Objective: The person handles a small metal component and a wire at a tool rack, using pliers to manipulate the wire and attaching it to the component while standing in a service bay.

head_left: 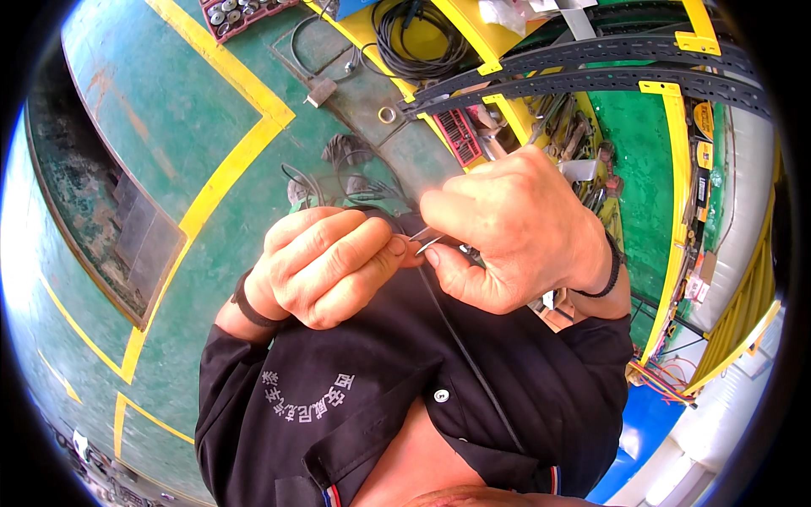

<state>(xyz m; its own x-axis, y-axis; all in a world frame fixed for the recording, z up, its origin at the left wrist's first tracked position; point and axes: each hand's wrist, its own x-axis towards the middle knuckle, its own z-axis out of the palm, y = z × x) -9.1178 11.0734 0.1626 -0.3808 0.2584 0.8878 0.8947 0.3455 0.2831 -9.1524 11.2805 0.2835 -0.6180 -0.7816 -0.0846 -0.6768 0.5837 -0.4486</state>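
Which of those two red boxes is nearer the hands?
The red box by the yellow rack, near the right hand. The other red box, holding round metal pieces, lies farther off at the picture's top edge.

Two thin, silvery strips (429, 245) slant close together between the left hand (331, 264) and right hand (517, 232).

1. Thin metal piece (429, 245): ends covered by the fingertips; exact kind too small to determine.
2. Left hand (331, 264): palm hidden behind the curled fingers.
3. Right hand (519, 232): palm and remaining fingers concealed by the back of the hand.
4. Hand tools (576, 128): partly blocked by the right hand; individual types indistinct.
5. Coil of cable (387, 42): cut off at upper edge.
6. Red tray (253, 24): cut off at upper edge.
7. Jacket (397, 338): cut off at lower edge.
8. Lower-left clutter (97, 475): blurred; contents unidentifiable.
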